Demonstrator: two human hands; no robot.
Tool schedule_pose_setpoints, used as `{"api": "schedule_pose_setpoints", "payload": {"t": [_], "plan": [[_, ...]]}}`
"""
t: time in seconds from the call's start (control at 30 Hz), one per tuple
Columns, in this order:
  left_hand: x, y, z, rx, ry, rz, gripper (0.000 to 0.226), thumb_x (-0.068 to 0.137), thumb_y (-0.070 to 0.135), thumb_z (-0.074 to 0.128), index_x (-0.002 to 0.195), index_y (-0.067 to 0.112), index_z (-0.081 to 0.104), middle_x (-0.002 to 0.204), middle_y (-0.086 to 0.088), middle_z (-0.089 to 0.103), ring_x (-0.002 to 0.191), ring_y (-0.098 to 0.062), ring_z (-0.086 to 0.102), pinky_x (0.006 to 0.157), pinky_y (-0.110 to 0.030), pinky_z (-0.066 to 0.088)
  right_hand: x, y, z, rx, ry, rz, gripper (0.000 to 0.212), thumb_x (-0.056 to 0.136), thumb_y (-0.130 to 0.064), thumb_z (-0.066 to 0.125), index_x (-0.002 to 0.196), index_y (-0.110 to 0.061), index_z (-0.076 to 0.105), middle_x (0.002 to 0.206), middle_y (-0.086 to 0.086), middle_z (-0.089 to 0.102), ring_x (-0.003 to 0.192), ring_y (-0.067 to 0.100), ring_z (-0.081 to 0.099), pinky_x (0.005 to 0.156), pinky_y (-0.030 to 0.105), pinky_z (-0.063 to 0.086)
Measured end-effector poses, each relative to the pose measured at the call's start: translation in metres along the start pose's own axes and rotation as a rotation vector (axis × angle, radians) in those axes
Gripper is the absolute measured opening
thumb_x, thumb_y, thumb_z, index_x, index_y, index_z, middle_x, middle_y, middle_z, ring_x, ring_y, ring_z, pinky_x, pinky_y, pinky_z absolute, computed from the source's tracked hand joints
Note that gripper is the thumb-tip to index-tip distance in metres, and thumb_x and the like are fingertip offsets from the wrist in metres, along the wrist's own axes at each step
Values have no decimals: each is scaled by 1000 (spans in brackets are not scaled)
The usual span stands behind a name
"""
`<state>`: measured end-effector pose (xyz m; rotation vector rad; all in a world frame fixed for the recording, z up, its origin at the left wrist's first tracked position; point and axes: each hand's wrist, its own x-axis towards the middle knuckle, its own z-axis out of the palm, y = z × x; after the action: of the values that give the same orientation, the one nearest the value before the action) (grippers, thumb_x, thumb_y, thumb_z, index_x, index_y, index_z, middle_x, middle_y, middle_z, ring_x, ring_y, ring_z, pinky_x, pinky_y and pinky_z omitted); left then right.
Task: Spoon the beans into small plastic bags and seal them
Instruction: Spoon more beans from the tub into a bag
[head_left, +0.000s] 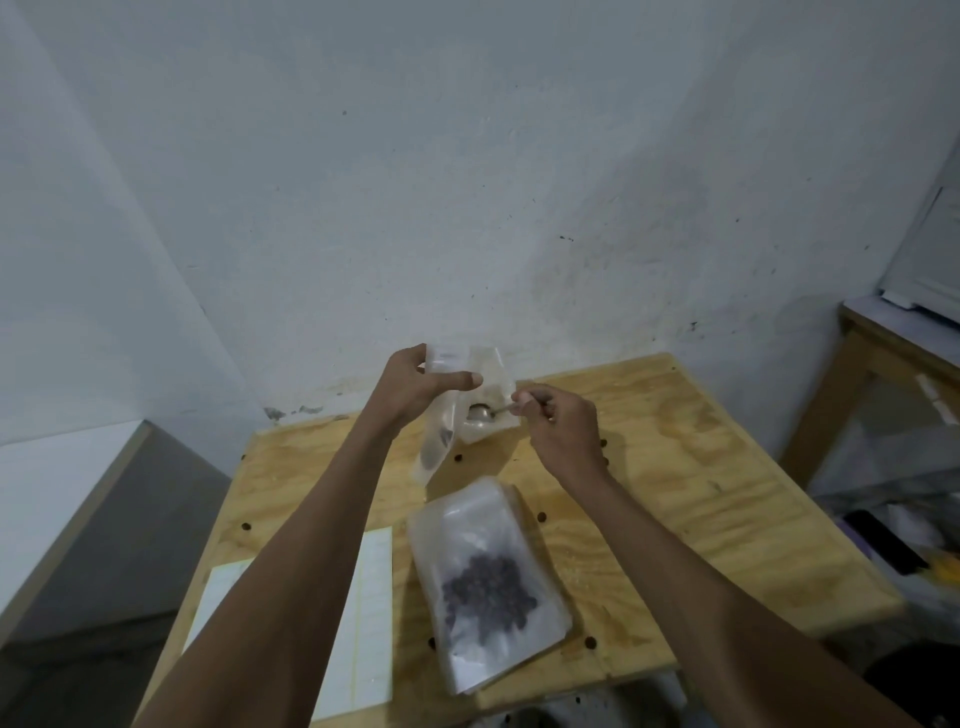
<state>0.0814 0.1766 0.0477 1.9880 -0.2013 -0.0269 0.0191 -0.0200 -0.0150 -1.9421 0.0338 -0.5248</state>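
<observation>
At about 8 o'clock on the plywood tabletop (701, 467) lies a white sheet of labels (371, 613), partly covered by the left forearm. Above it, toward 11 o'clock, the left hand (415, 387) holds a small clear plastic bag (439, 415) up off the tabletop — its grip is closed on the bag's upper edge, thumb on the near face and fingers curled over the top. A few dark beans sit low inside this hanging bag, though they are blurred.

At 12 o'clock, just behind and touching the held bag, a second clear bag (493, 389) stands near the far edge of the tabletop. The bowl of a metal spoon (480, 412) shows at the held bag, its handle running to the right hand (558, 421), whose grip pinches the handle end between thumb and fingertips. Whether the spoon's bowl carries beans cannot be told.

At 6 o'clock, near the front edge, a larger clear pouch (488, 587) lies flat with a dark heap of beans (488, 592) inside it. Small dark screw heads dot the wood.
</observation>
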Motion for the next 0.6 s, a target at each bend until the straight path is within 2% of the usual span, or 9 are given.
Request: {"api": "schedule_pose_setpoints", "payload": {"t": [0.1, 0.2, 0.23, 0.3, 0.37, 0.43, 0.53, 0.6], "plan": [[5, 5, 5, 66, -2, -1, 51, 62, 42, 91, 94, 7, 73, 92, -10, 75, 82, -25, 73, 77, -45, 60, 1, -2, -1, 146, 13, 213, 33, 100, -19, 56, 73, -30, 72, 73, -7, 77, 66, 13, 68, 71, 36, 58], [9, 13, 8, 103, -17, 12, 35, 71, 34, 89, 89, 8, 73, 85, -6, 73, 71, -15, 68, 67, -33, 55, 7, -7, -5, 321, 30, 400, 30, 99, -12, 53, 78, -9, 74, 72, 5, 78, 53, 18, 61, 56, 33, 54], [11, 16, 8, 114, -27, 18, 35, 72, 35, 89, 89, 8, 73, 84, -5, 73, 70, -14, 68, 67, -32, 55, 8, -8, -7, 390, 37, 467, 27, 97, -9, 52, 81, -3, 72, 71, 9, 77, 50, 18, 59, 51, 30, 51], [14, 18, 9, 120, -44, 14, 47, 66, 43, 90, 91, 5, 74, 87, -10, 74, 74, -21, 71, 68, -35, 56, 9, -8, -9, 468, 42, 560, 22, 91, -4, 51, 84, 3, 70, 72, 14, 77, 49, 20, 56, 47, 27, 48], [19, 20, 10, 142, -63, -21, 67, 54, 56, 88, 93, 3, 74, 91, -13, 75, 82, -31, 72, 70, -40, 57, 8, -6, -10, 473, 26, 582, 22, 92, -4, 52, 84, 2, 71, 73, 15, 77, 49, 19, 57, 45, 24, 47], [23, 18, 10, 190, -88, -70, 83, 45, 65, 87, 91, -3, 72, 84, -14, 72, 77, -35, 70, 66, -41, 53, 7, -5, -10, 429, -22, 541, 23, 94, -6, 51, 85, 1, 72, 74, 14, 77, 51, 18, 59, 46, 24, 49], [28, 16, 12, 249, -95, -114, 80, 42, 69, 86, 81, 1, 69, 75, -5, 58, 67, -23, 55, 63, -37, 40, 8, -3, -11, 454, -92, 503, 23, 96, -7, 51, 89, 1, 72, 77, 16, 77, 55, 20, 60, 54, 29, 51], [28, 15, 13, 272, -103, -115, 79, 49, 64, 87, 85, -4, 69, 76, -6, 59, 67, -20, 56, 63, -35, 40, 10, -1, -11, 489, -69, 562, 22, 95, -6, 51, 89, 3, 70, 76, 18, 77, 53, 20, 59, 51, 27, 49]]}}
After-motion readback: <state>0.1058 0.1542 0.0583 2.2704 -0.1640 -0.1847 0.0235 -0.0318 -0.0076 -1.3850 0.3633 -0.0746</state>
